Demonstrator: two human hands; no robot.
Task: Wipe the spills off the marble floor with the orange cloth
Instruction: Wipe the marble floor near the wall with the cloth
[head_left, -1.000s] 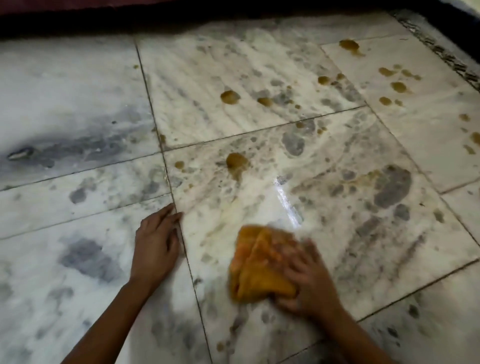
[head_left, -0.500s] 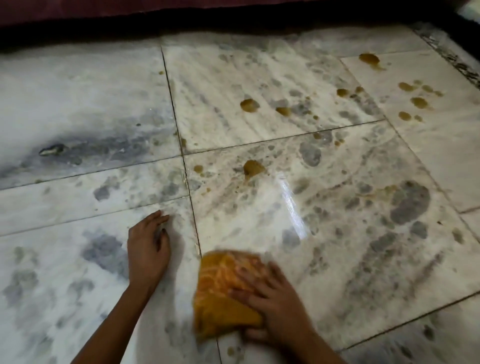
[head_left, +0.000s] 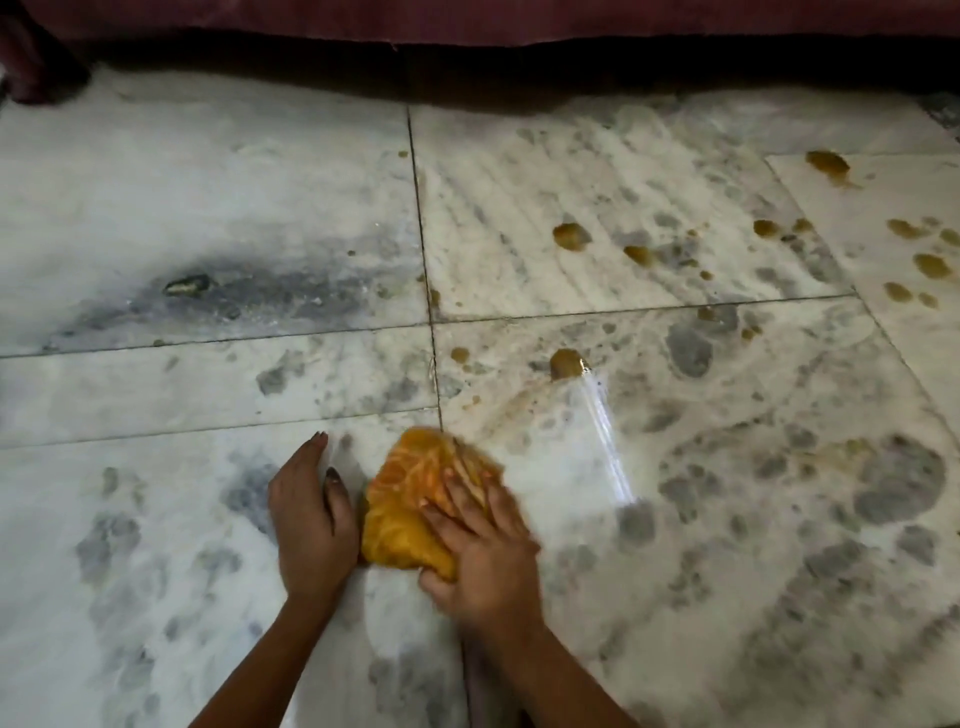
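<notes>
The crumpled orange cloth lies on the marble floor at lower centre. My right hand presses down on its right half, fingers spread over it. My left hand rests flat on the floor just left of the cloth, its thumb nearly touching it. Brown spills dot the floor beyond: one blob a short way ahead of the cloth with a smeared streak below it, two more farther back, and several at the far right.
A dark gap under maroon furniture runs along the back edge. A dark grey patch with a chipped spot marks the left slab. Grout lines cross the floor beside the cloth.
My right hand has swept the cloth leftward until it sits beside my left hand. The view has shifted, so the spills now appear farther right.
</notes>
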